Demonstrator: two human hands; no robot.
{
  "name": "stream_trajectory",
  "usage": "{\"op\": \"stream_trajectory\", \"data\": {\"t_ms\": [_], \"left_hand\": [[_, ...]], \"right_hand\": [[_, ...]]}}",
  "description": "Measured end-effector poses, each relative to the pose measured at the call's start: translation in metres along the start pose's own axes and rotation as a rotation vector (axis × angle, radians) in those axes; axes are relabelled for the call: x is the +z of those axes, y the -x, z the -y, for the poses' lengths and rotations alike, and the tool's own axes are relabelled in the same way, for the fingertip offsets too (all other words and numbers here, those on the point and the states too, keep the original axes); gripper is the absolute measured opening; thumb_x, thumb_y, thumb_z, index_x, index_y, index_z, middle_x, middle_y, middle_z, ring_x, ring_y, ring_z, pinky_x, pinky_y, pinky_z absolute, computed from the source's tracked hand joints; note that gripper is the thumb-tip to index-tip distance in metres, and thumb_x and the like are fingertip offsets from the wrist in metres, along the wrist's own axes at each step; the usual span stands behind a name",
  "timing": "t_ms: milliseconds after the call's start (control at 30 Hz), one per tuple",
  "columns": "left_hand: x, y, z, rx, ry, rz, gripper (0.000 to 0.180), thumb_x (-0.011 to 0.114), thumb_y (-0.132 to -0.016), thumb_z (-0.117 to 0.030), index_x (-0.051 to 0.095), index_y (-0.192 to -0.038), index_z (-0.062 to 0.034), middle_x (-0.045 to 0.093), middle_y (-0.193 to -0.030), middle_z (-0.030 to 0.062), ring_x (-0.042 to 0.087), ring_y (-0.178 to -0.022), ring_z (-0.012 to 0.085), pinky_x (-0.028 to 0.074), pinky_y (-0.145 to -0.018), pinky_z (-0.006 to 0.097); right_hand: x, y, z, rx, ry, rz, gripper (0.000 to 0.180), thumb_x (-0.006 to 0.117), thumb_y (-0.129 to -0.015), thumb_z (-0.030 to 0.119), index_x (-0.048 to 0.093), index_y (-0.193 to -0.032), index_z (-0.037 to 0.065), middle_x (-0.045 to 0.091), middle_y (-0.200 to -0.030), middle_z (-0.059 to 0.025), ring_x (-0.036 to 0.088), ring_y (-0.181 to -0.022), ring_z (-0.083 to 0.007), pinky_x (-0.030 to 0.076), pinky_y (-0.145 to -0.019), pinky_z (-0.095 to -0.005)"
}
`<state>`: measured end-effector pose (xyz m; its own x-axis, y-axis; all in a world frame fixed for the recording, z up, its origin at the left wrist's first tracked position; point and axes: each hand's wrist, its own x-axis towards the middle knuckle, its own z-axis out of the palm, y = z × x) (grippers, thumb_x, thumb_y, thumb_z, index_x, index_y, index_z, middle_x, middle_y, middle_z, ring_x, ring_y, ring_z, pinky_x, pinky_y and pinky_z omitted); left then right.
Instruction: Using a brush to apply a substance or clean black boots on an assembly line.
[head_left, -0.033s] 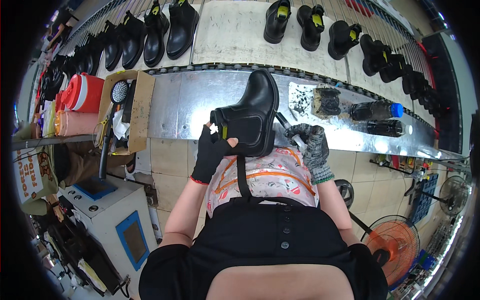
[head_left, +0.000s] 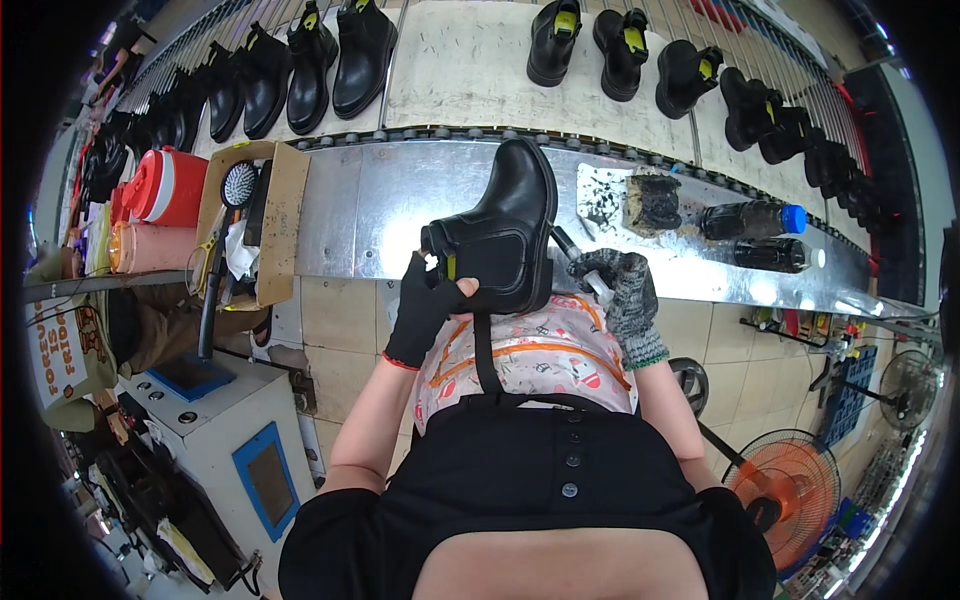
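Seen in the head view, the black boot point(head_left: 490, 255) is between the two hands, lying across the near edge of the metal bench point(head_left: 340, 220), toe toward the far edge, heel jutting past the near one; whether it rests on the metal I can't tell. The left hand point(head_left: 425, 310), in a black fingerless glove, grips the boot at its opening, thumb on the side. Just right of the sole, the right hand point(head_left: 622, 292), in a grey knit glove, has its fingers curled round a slim tool point(head_left: 566, 243), dark tip by the sole's edge. Toward the bench's right end sit a blackened sponge block point(head_left: 653, 204) and a blue-capped bottle point(head_left: 745, 221).
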<state>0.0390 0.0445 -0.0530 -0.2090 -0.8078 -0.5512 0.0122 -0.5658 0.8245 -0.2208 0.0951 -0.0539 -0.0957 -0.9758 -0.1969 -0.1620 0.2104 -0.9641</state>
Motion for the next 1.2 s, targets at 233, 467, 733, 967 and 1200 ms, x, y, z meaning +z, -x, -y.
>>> {"op": "stream_trajectory", "data": {"t_ms": [233,467,733,967,1200], "left_hand": [[0.012,0.001,0.007,-0.126,0.122,0.076,0.059,0.070,-0.072,-0.011,0.045,-0.125,-0.0047,0.058,-0.099,0.0095,0.061,-0.075,0.0160,0.057,-0.052,0.028],[0.028,0.002,-0.004,-0.111,0.142,0.108,0.059,0.070,-0.072,-0.013,0.043,-0.124,-0.0042,0.057,-0.097,0.0097,0.061,-0.075,0.0159,0.058,-0.054,0.030],[0.042,-0.009,-0.002,-0.069,0.425,0.216,0.051,0.067,-0.076,-0.013,0.045,-0.119,0.0007,0.059,-0.096,0.0141,0.064,-0.068,0.0216,0.058,-0.053,0.031],[0.054,-0.008,-0.020,-0.139,0.519,0.207,0.038,0.061,-0.082,-0.016,0.048,-0.111,0.0047,0.061,-0.093,0.0204,0.064,-0.061,0.0224,0.058,-0.053,0.028],[0.051,-0.009,-0.028,-0.144,0.606,0.267,0.040,0.055,-0.088,-0.024,0.052,-0.114,0.0061,0.064,-0.095,0.0205,0.068,-0.075,0.0262,0.056,-0.051,0.020]], "right_hand": [[-0.005,0.014,0.011,0.062,0.035,0.024,0.056,0.032,-0.098,0.043,0.064,-0.095,-0.003,0.067,-0.089,-0.0124,0.063,-0.083,-0.0186,0.049,-0.080,-0.0306],[-0.025,0.033,0.008,0.021,0.164,0.108,0.078,0.031,-0.090,0.065,0.064,-0.090,-0.005,0.066,-0.085,-0.0121,0.063,-0.079,-0.0180,0.050,-0.075,-0.0300],[-0.039,0.054,0.045,-0.118,0.355,0.122,0.025,0.051,-0.079,0.021,0.068,-0.081,0.002,0.067,-0.079,-0.0102,0.064,-0.075,-0.0227,0.050,-0.072,-0.0325],[-0.035,0.065,0.041,-0.238,0.310,0.002,0.046,0.037,-0.089,0.039,0.068,-0.079,0.006,0.068,-0.080,-0.0103,0.064,-0.076,-0.0288,0.049,-0.072,-0.0369],[-0.034,0.064,0.036,-0.356,0.255,-0.008,0.064,0.030,-0.093,0.053,0.068,-0.080,0.003,0.068,-0.081,-0.0104,0.064,-0.076,-0.0251,0.049,-0.072,-0.0357]]}}
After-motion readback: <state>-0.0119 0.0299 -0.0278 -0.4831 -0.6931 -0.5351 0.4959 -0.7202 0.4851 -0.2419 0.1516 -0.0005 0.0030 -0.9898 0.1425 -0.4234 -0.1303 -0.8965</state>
